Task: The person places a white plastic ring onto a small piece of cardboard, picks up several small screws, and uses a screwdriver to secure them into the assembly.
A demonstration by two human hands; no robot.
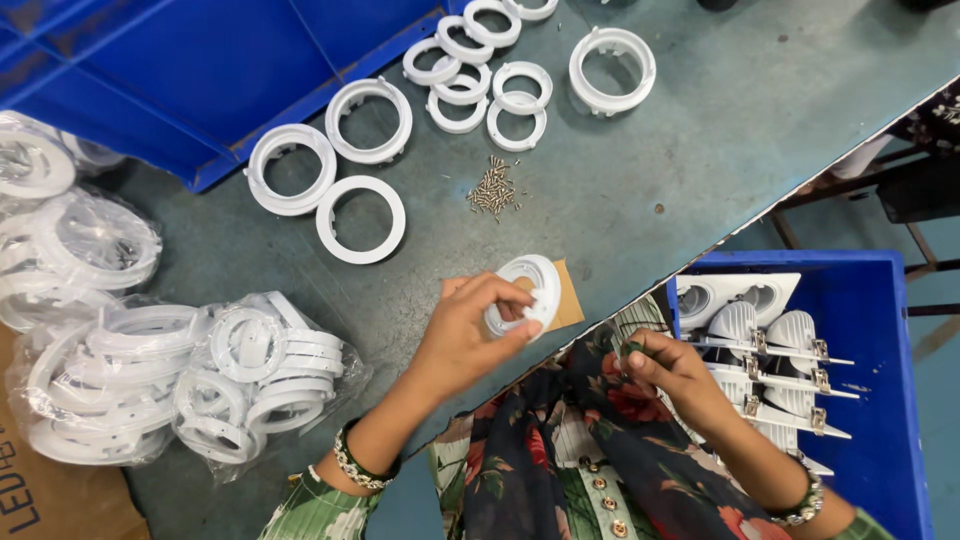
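One small white ring (527, 292) is pinched in her left hand (468, 335) above the table edge (640, 215), right hand (668, 368) gripping a thin tool I can't identify; a loose grip might let it fall into her lap.

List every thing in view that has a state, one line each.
Left hand: gripping a white ring over a brown card.
Right hand: closed on a small dark item, kind unclear.
Loose white rings: unbagged, lying flat on the table.
Screws: in a loose pile.
Bagged rings: stacked inside clear plastic bags.
Blue bin: open, holding white lamp housings.
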